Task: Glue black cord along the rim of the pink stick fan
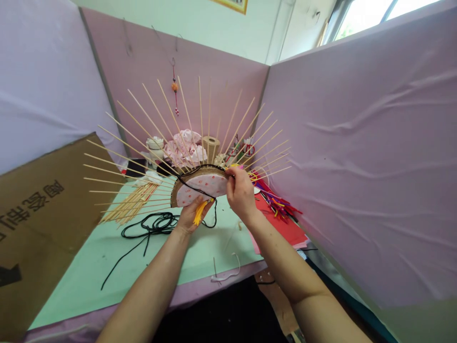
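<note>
A half-round cardboard piece (pixel 202 184), faced with white cloth patterned in pinkish red, has thin wooden sticks (pixel 135 114) fanning out from its curved edge. My left hand (pixel 189 216) grips it from below, with a yellow tassel (pixel 202 213) beside the thumb. Black cord (pixel 194 188) runs along the curved rim and slants across the cloth face. At the rim's right end, my right hand (pixel 241 190) is closed in a pinch on the black cord; its fingertips are partly hidden. The rest of the cord (pixel 153 226) lies in a loose coil on the green tabletop.
A bundle of sticks (pixel 134 202) lies at the left beside a large cardboard sheet (pixel 46 214). Behind stand pink cloth (pixel 185 145) and a twine spool (pixel 210 143). Red paper (pixel 280 224) and coloured pipe cleaners (pixel 274 197) are at the right. Pink partitions (pixel 357 143) enclose the table.
</note>
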The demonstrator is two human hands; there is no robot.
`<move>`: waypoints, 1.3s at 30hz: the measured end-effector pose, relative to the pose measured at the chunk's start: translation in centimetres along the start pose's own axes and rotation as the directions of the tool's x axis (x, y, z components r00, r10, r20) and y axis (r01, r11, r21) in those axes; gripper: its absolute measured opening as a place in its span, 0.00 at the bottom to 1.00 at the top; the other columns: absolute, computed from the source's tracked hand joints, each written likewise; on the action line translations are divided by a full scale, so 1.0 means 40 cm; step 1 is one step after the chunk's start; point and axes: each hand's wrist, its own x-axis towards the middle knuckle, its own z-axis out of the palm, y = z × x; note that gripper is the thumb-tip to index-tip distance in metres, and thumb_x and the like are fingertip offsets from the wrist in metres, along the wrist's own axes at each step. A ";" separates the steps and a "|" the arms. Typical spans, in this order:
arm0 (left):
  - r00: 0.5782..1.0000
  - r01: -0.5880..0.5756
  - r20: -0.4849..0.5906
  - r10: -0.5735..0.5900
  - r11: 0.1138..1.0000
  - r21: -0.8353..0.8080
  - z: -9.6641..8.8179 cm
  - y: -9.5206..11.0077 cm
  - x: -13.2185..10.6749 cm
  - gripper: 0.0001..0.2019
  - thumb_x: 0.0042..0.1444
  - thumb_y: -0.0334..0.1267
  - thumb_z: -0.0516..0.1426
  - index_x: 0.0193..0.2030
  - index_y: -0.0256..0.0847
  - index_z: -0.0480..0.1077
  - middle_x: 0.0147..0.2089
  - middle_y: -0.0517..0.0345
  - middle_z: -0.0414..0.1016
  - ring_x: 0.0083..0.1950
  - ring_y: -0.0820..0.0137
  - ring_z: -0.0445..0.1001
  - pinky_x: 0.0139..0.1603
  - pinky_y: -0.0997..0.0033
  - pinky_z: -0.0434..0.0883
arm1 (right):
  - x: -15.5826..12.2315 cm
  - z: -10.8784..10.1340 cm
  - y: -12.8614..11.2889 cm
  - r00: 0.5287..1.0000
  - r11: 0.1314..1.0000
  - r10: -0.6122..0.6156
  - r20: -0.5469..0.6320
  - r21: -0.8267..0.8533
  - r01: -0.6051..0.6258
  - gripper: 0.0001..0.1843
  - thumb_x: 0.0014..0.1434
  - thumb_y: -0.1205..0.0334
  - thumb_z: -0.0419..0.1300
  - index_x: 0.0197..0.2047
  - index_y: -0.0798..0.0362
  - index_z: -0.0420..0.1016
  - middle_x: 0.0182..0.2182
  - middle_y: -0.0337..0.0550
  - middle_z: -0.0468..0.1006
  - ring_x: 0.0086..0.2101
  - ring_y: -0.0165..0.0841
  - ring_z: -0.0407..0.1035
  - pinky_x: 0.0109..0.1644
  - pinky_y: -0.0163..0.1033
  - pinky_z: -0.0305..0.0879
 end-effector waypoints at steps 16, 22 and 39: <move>1.000 -0.007 0.012 0.007 1.000 -0.001 -0.006 -0.006 -0.002 0.11 0.46 0.26 0.65 0.37 0.36 0.74 0.36 0.56 0.81 0.38 0.69 0.80 0.48 0.67 0.77 | -0.025 -0.009 -0.022 0.997 0.998 0.049 -0.067 0.035 -0.047 0.15 0.63 0.69 0.48 0.51 0.50 0.66 0.44 0.51 0.75 0.47 0.40 0.69 0.52 0.50 0.67; 0.998 -0.008 0.058 0.005 0.999 0.045 -0.018 -0.006 0.002 0.14 0.42 0.30 0.68 0.38 0.36 0.75 0.38 0.55 0.81 0.38 0.67 0.79 0.51 0.62 0.75 | -0.027 -0.010 -0.041 0.994 0.999 0.047 -0.100 -0.023 -0.049 0.14 0.63 0.69 0.48 0.51 0.53 0.66 0.43 0.51 0.75 0.46 0.39 0.69 0.51 0.49 0.68; 0.997 -0.008 0.081 0.003 0.998 0.068 -0.023 -0.013 0.004 0.16 0.42 0.30 0.68 0.40 0.39 0.74 0.39 0.57 0.81 0.41 0.67 0.79 0.51 0.63 0.75 | -0.049 -0.004 -0.041 0.987 0.994 -0.072 -0.143 -0.095 0.059 0.21 0.60 0.72 0.50 0.56 0.52 0.63 0.46 0.51 0.75 0.50 0.40 0.68 0.54 0.51 0.67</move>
